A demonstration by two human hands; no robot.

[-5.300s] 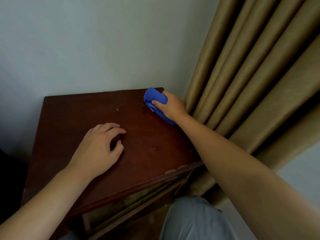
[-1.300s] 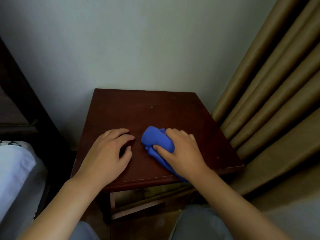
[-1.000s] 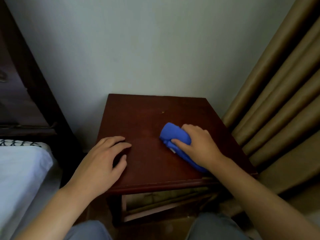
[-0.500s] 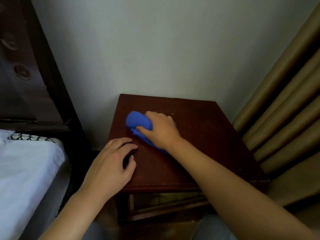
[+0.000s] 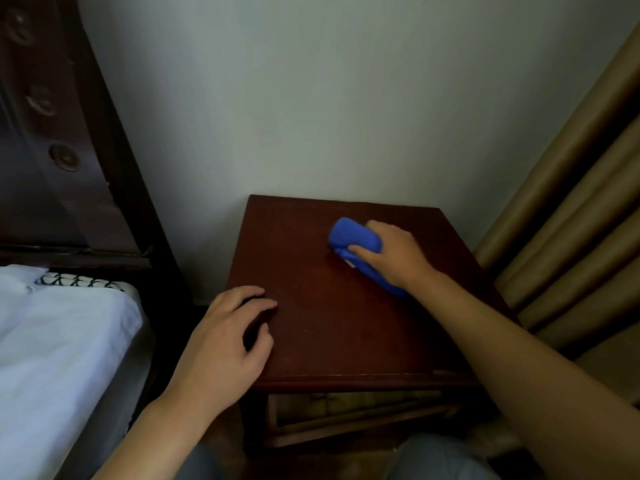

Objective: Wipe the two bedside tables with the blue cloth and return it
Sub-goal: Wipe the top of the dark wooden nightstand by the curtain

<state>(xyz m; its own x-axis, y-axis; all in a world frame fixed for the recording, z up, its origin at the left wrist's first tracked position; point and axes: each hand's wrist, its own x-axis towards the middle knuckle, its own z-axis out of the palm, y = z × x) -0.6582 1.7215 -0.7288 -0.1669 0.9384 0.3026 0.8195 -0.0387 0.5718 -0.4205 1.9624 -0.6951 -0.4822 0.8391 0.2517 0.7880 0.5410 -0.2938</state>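
1 table (image 5: 346,323) showing; right hand (image 5: 398,258) gripping 1 cloth (image 5: 353,240) on top; left hand (image 5: 228,341) resting loosely curled, holding nothing.

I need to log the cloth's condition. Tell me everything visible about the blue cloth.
The blue cloth is a plain bright blue fabric, bunched into a rounded, elongated wad rather than spread flat. It lies on the dark wooden bedside table, toward the back right of its top. The right hand presses down over it, thumb on its near side, hiding its right part. A small pale patch, perhaps a tag, shows at its lower edge.
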